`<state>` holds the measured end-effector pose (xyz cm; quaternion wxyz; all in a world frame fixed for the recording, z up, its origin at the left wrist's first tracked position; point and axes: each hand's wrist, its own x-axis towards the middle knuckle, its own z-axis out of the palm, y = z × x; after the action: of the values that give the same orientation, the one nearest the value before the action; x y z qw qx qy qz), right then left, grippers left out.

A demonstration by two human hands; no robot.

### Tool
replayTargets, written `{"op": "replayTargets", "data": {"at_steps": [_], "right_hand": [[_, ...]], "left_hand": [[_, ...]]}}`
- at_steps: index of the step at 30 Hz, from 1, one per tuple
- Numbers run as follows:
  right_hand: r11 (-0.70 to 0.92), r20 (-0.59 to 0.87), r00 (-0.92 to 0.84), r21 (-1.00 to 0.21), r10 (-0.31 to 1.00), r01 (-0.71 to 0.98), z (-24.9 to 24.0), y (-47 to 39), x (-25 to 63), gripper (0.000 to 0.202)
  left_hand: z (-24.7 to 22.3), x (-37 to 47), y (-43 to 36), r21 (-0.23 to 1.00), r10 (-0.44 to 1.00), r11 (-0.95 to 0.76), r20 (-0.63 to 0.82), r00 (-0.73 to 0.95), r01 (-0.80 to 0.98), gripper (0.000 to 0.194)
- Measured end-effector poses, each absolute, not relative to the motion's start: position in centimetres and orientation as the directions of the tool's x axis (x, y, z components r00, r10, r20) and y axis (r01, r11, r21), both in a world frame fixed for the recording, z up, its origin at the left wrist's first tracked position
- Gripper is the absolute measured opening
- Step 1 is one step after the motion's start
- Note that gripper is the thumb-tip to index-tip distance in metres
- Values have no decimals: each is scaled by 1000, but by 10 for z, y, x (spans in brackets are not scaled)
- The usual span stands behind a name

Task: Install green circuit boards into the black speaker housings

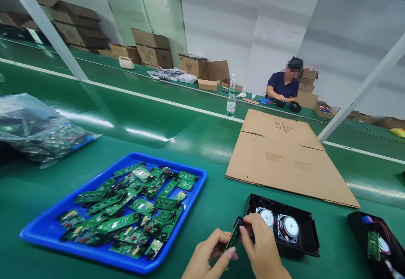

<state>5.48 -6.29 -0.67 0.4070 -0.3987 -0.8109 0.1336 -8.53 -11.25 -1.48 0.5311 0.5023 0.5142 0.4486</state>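
Observation:
Between my two hands is a narrow green circuit board (234, 235), tilted, with a black part at its upper end. My left hand (207, 255) grips its lower end between thumb and fingers. At the upper end, the thumb and fingers of my right hand (261, 243) are closed on the same board. Just beyond my right hand lies a black speaker housing (305, 232) with two round silver speakers (288, 227) and thin wires inside; my hand covers part of it. To the left, a blue tray (182, 237) holds a heap of similar circuit boards (118, 224).
A flattened cardboard sheet (284, 152) lies beyond the housing. Another black housing (363, 224) with a board and wires sits at right. A plastic bag of boards (38, 131) rests at left. Past a water bottle (231, 104), a person (281, 85) works at the far bench.

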Motion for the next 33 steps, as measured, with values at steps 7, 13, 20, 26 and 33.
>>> {"op": "replayTargets", "data": {"at_steps": [7,13,20,26,33], "right_hand": [[630,594,-322,-435,738,643,-8,-68,77,16],[800,692,-563,-37,453,599,-38,-65,70,21],[867,726,-513,-241,459,436,-32,-67,57,20],[594,567,-182,-780,804,198,-7,-68,72,11],[645,564,-313,-692,764,324,3,-73,71,14]], "left_hand": [[-2,-70,-106,960,974,224,-215,72,-167,41],[-6,-88,-107,784,900,381,-436,3,-490,40],[-4,-111,-116,725,854,314,-497,-150,-612,46],[-9,-97,-114,881,906,257,-363,-220,-397,50],[-9,-75,-106,920,961,228,-265,-78,-319,50]]}}
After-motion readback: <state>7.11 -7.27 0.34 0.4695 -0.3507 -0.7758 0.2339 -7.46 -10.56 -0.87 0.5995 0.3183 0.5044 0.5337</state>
